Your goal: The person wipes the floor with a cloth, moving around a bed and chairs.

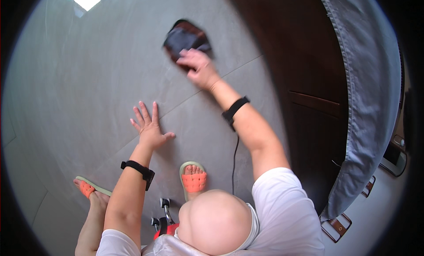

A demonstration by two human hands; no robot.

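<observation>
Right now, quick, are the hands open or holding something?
Left hand: open, holding nothing.
Right hand: at the blurred dark thing; can't tell if it's gripping.

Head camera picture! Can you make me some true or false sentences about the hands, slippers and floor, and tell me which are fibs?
1. The left hand has its fingers spread. True.
2. The dark, blurred item is nearer the left hand than the right hand. False: the right hand is nearer, overlapping it in the picture.
3. The floor is grey. True.
4. Both slippers are blue. False: they are orange and pale green.
5. The sleeves are white. True.
</observation>
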